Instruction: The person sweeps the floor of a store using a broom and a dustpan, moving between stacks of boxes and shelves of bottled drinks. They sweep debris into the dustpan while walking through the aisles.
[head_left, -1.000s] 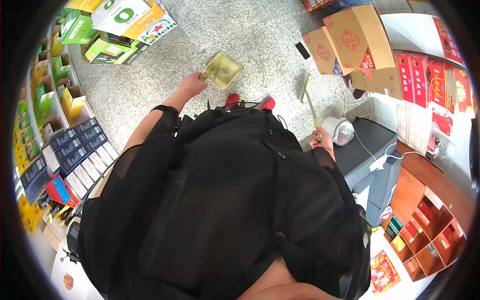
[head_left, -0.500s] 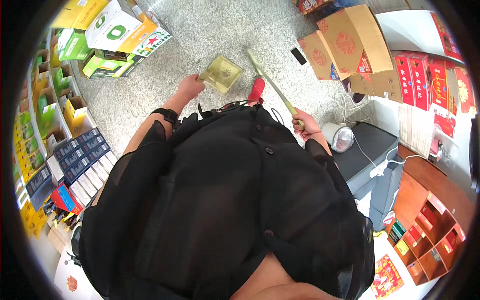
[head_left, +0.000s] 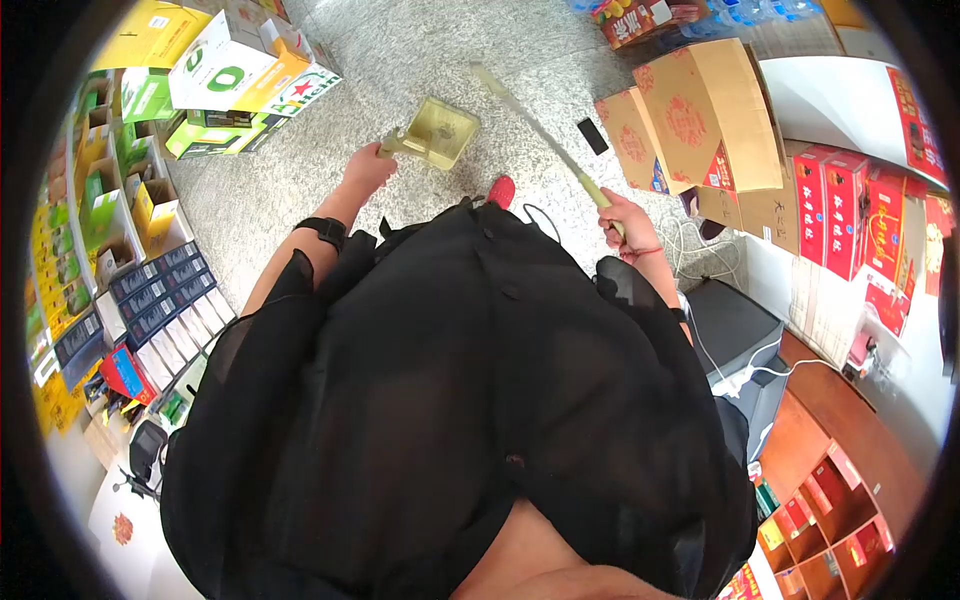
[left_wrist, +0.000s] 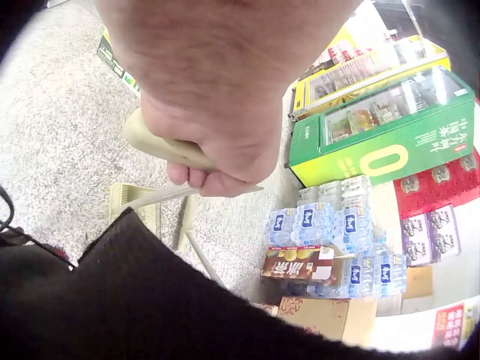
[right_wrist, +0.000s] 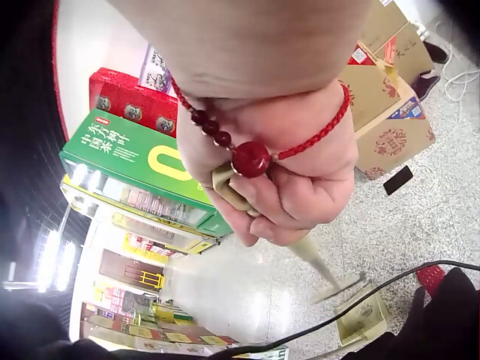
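– Yellow-green plastic, that dustpan [head_left: 438,132]: where is it just now?
– Out in front of the person, over the speckled floor [head_left: 300,170]. The left hand [head_left: 365,170] has its fingers curled round the pan's handle. Whether the pan touches the ground I cannot tell.
– And the other hand?
– The right hand [head_left: 625,215] is clenched on the end of the broom [head_left: 540,130], whose long stick slants away to a head beyond the pan.
– What might go amiss?
– I'd judge three things. The pan looks tilted, so whatever lies in it could slide out if the wrist drops. The broom's far end swings close to the dark flat thing [head_left: 592,135] and the brown cartons [head_left: 700,100], and a wide sweep could knock either. And a black cord [head_left: 535,215] trails beside the red shoe [head_left: 501,190], which a step could catch.
– Count them for me
– One dustpan, one broom, two hands, each gripping. One red shoe showing, one black cord, one dark flat thing, two brown cartons with red emblems, and one red bead bracelet [right_wrist: 251,159] on the right wrist
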